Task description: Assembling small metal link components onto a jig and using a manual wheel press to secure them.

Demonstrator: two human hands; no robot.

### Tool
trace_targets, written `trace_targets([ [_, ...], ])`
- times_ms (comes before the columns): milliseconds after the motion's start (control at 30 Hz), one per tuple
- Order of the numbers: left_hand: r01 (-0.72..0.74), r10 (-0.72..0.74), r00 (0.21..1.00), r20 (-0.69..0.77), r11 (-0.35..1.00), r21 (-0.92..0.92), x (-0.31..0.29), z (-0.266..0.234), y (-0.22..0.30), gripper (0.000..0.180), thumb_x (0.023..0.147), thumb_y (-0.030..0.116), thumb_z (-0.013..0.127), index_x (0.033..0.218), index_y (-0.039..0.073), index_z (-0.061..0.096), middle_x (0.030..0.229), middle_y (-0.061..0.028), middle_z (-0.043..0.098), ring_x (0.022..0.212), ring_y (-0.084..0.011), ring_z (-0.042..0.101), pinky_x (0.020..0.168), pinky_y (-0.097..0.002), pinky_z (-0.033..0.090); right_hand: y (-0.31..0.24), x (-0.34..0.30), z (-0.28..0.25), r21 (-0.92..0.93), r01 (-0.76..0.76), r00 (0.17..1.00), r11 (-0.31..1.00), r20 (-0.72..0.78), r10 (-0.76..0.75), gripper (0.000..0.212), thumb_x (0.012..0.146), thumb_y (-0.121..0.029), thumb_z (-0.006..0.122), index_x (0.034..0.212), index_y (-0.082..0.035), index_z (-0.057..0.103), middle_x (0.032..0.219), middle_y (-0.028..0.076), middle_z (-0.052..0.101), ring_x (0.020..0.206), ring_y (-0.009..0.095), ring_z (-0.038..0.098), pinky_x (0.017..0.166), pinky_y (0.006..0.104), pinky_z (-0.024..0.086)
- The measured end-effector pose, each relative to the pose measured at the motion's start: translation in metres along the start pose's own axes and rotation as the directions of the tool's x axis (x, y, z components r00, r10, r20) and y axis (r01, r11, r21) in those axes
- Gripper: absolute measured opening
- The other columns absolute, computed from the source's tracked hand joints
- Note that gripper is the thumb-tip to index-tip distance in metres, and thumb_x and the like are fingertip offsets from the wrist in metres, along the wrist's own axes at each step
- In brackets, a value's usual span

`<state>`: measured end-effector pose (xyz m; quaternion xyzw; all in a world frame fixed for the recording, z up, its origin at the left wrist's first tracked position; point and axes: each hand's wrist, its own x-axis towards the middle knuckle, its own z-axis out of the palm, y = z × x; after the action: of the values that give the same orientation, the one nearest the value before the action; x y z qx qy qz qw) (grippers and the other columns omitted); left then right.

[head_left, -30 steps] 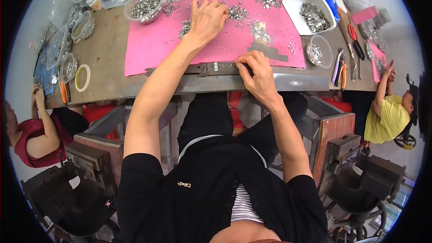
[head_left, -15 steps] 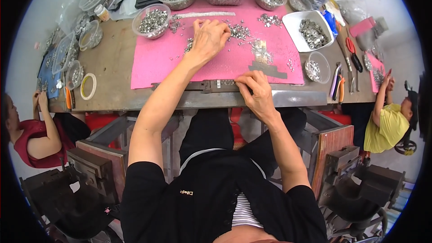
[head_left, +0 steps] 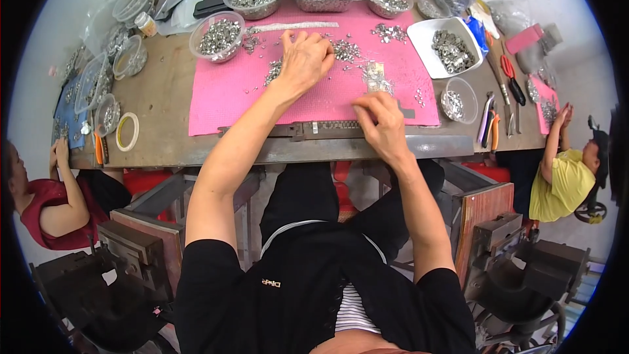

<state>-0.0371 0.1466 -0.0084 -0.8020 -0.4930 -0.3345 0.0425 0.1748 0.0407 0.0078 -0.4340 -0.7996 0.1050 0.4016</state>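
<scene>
My left hand (head_left: 303,60) is over the pink mat (head_left: 223,101), its fingertips bent down among small silver metal pieces (head_left: 346,50). Whatever it pinches is hidden beneath the fingers. My right hand (head_left: 385,124) hovers at the mat's near edge with its fingers curled and the thumb close to the index finger; I cannot make out anything between them. Just left of it, a dark slotted metal bar (head_left: 337,129) runs along the table edge, with one shiny silver piece (head_left: 315,128) on it. Beyond the right hand lie thin flat metal strips (head_left: 376,77).
Plastic tubs of metal parts (head_left: 325,1) line the far side. A white tray (head_left: 419,31) and a small tub (head_left: 460,99) stand at right, near pliers (head_left: 486,119). A tape roll (head_left: 128,131) lies at left. Co-workers sit on both sides (head_left: 49,200).
My right hand has lifted off the slotted bar and moved slightly right and away from me, uncovering more of the bar. My left hand stays over the metal pieces.
</scene>
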Motion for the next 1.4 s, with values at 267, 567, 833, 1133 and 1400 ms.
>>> trace_targets([
  [267,0.033,-0.007,0.992,0.125,0.979,-0.203,-0.049,-0.048,0.019,0.006,0.086,0.021,0.075,0.09,0.016,0.076,0.086,-0.002,0.064,0.093,-0.023,0.06,0.103,-0.0525,0.032,0.042,0.067,0.025,-0.021,0.023,0.999,1.0,0.046,-0.022,0.011,0.088,-0.01,0.069,0.097,-0.009,0.075,0.091,0.01,0.066,0.09,0.03,0.064,0.081,0.0426,0.047],
  [567,0.1,-0.08,0.992,0.096,0.967,-0.233,-0.065,-0.049,0.021,0.011,0.088,0.018,0.074,0.099,0.014,0.076,0.089,-0.0032,0.064,0.096,-0.0235,0.06,0.101,-0.0508,0.032,0.063,0.098,0.06,-0.174,0.09,0.986,0.981,0.157,-0.062,0.01,0.089,-0.016,0.071,0.095,-0.009,0.075,0.09,0.011,0.062,0.093,0.031,0.062,0.082,0.045,0.045],
  [833,0.106,-0.081,0.982,0.172,0.984,-0.141,-0.064,-0.047,0.031,0.009,0.088,0.02,0.075,0.095,0.014,0.074,0.089,-0.0023,0.062,0.097,-0.022,0.059,0.106,-0.0498,0.03,0.06,0.096,0.068,-0.223,0.104,0.989,0.969,0.123,-0.078,0.008,0.091,-0.015,0.067,0.093,-0.007,0.07,0.094,0.01,0.064,0.096,0.03,0.062,0.083,0.0448,0.043],
  [1133,0.082,-0.042,0.979,0.198,0.976,-0.199,-0.065,-0.052,0.029,0.008,0.086,0.018,0.076,0.092,0.013,0.074,0.091,-0.0031,0.059,0.097,-0.0229,0.058,0.104,-0.0496,0.031,0.004,0.018,-0.007,0.076,-0.035,0.973,0.997,0.231,0.016,0.005,0.092,-0.005,0.065,0.095,-0.002,0.062,0.091,0.011,0.062,0.087,0.032,0.06,0.079,0.0407,0.045],
  [1400,0.014,0.001,0.991,0.135,0.994,-0.11,-0.067,-0.054,0.038,0.009,0.086,0.017,0.076,0.091,0.011,0.073,0.091,-0.0032,0.058,0.098,-0.0224,0.058,0.104,-0.0517,0.031,-0.011,-0.013,-0.001,0.029,-0.001,0.992,1.0,0.126,-0.002,0.006,0.088,-0.002,0.07,0.092,-0.004,0.065,0.089,0.009,0.062,0.087,0.028,0.06,0.079,0.0379,0.043],
])
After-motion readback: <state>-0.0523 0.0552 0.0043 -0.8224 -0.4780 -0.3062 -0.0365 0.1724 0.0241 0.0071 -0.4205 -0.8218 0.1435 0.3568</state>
